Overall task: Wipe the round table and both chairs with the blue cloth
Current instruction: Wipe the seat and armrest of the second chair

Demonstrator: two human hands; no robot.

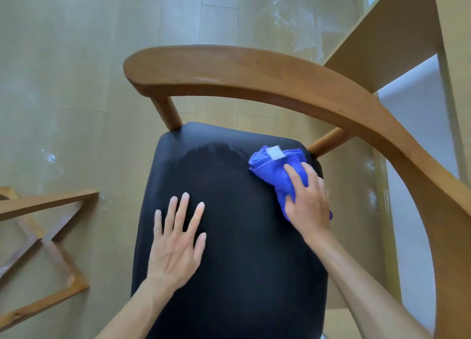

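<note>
A wooden chair with a curved backrest (254, 71) and a black padded seat (229, 275) fills the view below me. The blue cloth (275, 168), bunched and showing a white label, lies on the seat's far right corner. My right hand (308, 201) lies on top of the cloth and presses it onto the seat, fingers bent over the fabric. My left hand (178, 239) rests flat on the middle of the seat, fingers spread and straight. A damp streak shows on the far part of the seat.
A wooden X-shaped frame (43, 239) stands on the floor at the left. Light wooden panels (382, 40) rise at the right behind the chair. The floor (76, 83) is pale wood-look flooring.
</note>
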